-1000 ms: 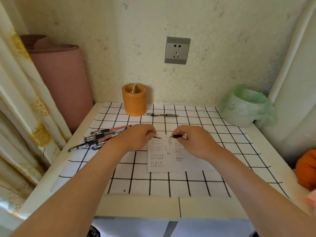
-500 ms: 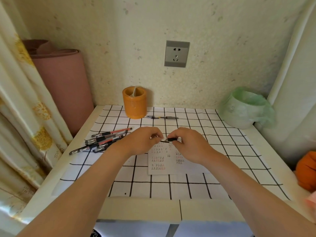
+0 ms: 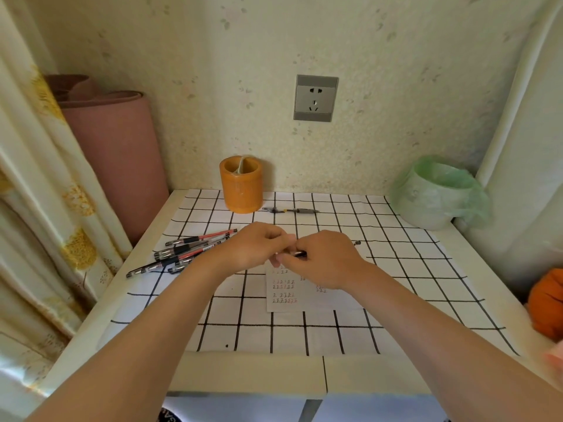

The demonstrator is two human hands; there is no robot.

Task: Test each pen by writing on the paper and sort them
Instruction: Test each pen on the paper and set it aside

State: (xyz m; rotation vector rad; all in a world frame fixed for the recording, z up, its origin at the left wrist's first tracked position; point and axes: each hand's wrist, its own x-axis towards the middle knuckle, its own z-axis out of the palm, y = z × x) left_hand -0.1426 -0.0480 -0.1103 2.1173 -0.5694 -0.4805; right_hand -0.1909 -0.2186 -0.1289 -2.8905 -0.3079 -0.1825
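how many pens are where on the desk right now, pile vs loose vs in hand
Pens in the left pile: about 5, overlapping, so not certain
Loose pen by the orange holder: 1
Pen held between both hands: 1
Total: about 7

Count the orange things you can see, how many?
2: the orange cylinder pen holder at the back of the table by the wall, and a rounded orange object at the right edge, partly cut off.

Head-height view, forward and down, seemingly close above table [image 3: 243,373].
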